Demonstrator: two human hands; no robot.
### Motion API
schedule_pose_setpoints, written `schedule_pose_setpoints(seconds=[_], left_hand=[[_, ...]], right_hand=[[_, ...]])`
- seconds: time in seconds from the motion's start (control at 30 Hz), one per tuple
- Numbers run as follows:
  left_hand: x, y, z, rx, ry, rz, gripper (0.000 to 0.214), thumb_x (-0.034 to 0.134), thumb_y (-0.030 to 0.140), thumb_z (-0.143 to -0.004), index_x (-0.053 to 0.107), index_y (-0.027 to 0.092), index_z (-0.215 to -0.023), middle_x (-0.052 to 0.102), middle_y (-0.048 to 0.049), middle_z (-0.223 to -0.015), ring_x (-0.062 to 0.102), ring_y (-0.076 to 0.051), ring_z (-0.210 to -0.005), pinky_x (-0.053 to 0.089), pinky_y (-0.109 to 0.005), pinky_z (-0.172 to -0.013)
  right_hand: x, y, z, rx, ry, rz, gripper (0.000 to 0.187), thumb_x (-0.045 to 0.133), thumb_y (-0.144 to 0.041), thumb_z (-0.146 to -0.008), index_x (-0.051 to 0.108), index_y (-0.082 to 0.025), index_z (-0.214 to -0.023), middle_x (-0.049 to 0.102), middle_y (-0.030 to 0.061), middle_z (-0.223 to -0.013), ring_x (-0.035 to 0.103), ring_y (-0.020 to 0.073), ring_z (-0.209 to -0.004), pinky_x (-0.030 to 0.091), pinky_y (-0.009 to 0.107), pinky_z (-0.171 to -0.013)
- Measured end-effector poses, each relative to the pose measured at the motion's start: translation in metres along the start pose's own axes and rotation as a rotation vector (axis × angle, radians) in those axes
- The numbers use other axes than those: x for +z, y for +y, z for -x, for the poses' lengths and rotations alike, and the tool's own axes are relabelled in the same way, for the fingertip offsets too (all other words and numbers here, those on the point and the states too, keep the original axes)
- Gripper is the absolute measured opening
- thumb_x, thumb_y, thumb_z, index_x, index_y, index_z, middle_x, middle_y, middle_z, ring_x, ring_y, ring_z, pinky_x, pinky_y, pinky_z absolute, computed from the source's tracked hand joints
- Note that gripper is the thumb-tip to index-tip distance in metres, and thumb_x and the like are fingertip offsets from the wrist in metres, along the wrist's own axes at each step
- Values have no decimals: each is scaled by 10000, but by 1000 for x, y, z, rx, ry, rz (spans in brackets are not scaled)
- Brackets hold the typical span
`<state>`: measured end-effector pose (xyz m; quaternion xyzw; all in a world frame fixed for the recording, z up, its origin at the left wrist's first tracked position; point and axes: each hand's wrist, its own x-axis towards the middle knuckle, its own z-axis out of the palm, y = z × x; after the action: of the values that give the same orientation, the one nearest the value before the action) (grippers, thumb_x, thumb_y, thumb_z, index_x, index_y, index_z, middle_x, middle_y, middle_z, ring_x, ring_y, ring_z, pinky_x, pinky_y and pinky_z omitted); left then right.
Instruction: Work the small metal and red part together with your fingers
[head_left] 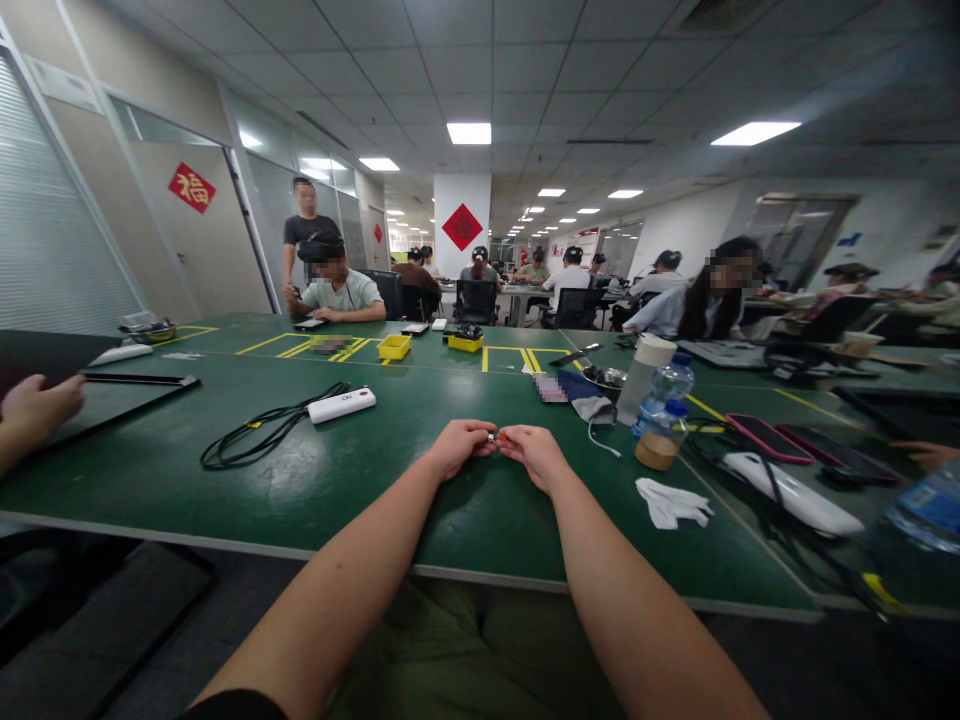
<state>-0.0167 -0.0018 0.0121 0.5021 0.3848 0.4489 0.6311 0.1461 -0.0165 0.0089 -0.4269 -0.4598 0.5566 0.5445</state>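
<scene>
Both my hands meet over the middle of the green table (315, 480). My left hand (459, 444) and my right hand (534, 452) are closed in a pinch on a small orange and silver part (496, 437) held between their fingertips. The part is too small to name. My forearms reach out from the table's near edge.
A white power bank (341, 405) with a coiled black cable (255, 435) lies to the left. Bottles (664, 410), a crumpled white cloth (671, 502), phones (769, 437) and a white device (795, 495) lie to the right. Another person's hand (37, 405) rests at far left. Yellow trays (394, 347) sit farther back; several people sit at tables.
</scene>
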Motion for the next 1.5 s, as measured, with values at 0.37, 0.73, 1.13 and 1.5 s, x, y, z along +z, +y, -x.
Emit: schedule_pose_setpoints(seconds=[0.37, 0.73, 1.13, 1.5], left_hand=[[-3, -1, -3, 2, -4, 13, 310, 563, 2, -749, 692, 77, -1020, 734, -121, -843, 697, -139, -705, 573, -240, -713], [-3, -2, 1, 80, -38, -43, 308, 671, 62, -714, 687, 97, -1020, 714, -73, -822, 635, -95, -647, 515, -220, -675], [2, -1, 2, 95, -32, -60, 385, 625, 21, -726, 651, 114, -1098, 716, -58, -839, 640, -101, -642, 520, -238, -673], [1, -1, 1, 56, -6, 13, 258, 606, 18, -753, 661, 93, -994, 724, -113, -899, 702, -165, -797, 555, -295, -801]], right_hand=[[-2, 2, -3, 21, 1, -45, 83, 613, -126, -744, 694, -130, -757, 727, 98, -764, 693, 154, -700, 578, 282, -721], [-1, 1, -1, 20, 11, -8, 142, 628, -49, -666, 700, -132, -755, 728, 81, -746, 701, 157, -726, 576, 271, -729], [-1, 0, 1, -10, -19, -12, 124, 705, -95, -646, 669, -136, -757, 711, 60, -705, 693, 149, -664, 550, 229, -645], [-1, -2, 0, 2, -26, -64, 81, 604, -151, -740, 681, -128, -729, 730, 99, -765, 688, 151, -676, 559, 269, -678]])
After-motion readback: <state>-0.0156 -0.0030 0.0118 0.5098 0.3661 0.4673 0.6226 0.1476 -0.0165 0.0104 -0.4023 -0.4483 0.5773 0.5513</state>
